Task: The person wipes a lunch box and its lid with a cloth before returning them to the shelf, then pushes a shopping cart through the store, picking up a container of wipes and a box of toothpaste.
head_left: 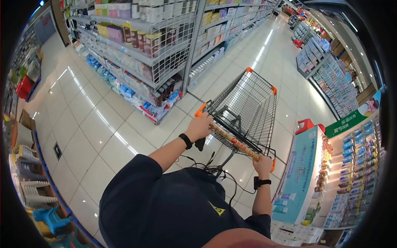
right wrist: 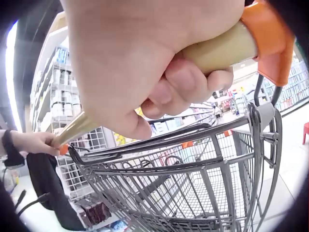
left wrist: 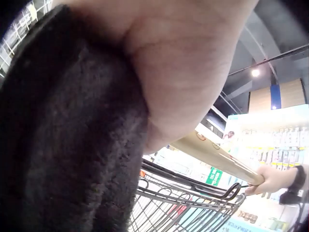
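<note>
Both hands grip the handle bar (head_left: 235, 141) of a wire shopping cart (head_left: 244, 107) with orange corner pieces. The left hand (head_left: 199, 127) holds the bar's left end, beside an orange end piece; its palm (left wrist: 183, 63) fills the top of the left wrist view, where its fingers are hidden. Around the right end of the bar curl the fingers of the right hand (head_left: 263, 165), seen close up in the right wrist view (right wrist: 159, 63). No goods show in the cart basket (right wrist: 193, 179). Black straps are on both wrists.
A shelf unit with wire end panels (head_left: 173, 45) stands ahead on the left. Tiled floor (head_left: 103, 136) runs into an aisle ahead. Product racks (head_left: 355, 165) and a blue display panel (head_left: 300, 165) stand close on the right. Stools (head_left: 53, 219) are at lower left; cables (head_left: 215, 167) hang near the handle.
</note>
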`<state>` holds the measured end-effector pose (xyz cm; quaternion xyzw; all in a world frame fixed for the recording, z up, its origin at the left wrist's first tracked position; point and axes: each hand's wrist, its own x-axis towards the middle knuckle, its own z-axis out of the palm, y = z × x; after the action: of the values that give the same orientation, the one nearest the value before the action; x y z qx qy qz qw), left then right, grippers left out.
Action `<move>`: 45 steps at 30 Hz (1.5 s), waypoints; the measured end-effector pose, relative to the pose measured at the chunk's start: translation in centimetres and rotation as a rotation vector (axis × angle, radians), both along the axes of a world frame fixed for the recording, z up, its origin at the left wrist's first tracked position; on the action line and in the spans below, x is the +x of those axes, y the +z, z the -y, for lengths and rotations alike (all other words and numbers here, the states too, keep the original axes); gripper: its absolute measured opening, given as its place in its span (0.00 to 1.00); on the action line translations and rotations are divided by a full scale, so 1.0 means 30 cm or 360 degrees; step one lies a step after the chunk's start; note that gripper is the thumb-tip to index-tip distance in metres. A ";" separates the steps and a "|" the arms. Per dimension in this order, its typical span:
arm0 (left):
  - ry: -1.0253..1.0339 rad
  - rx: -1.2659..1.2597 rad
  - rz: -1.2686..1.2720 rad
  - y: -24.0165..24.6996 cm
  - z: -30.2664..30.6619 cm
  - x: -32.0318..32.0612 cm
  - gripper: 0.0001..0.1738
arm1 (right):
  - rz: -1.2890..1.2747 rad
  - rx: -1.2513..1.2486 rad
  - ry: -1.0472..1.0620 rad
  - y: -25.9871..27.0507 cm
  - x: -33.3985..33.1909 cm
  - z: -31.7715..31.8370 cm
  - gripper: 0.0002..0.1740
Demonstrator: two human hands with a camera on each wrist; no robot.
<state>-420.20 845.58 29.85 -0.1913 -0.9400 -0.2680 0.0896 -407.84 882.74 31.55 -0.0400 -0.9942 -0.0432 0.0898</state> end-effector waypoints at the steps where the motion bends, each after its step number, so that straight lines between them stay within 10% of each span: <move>1: 0.0003 -0.0015 0.0040 0.014 -0.057 -0.070 0.21 | -0.0018 -0.0025 0.0009 -0.004 -0.078 -0.052 0.15; 45: 0.0127 0.0068 -0.0002 -0.020 -1.976 -3.089 0.21 | 0.0084 -0.0064 0.0081 -0.002 -3.145 -1.973 0.14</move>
<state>-512.87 904.87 29.24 -0.1517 -0.9409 -0.2842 0.1048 -502.20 941.92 31.50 -0.0154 -0.9976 -0.0218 0.0638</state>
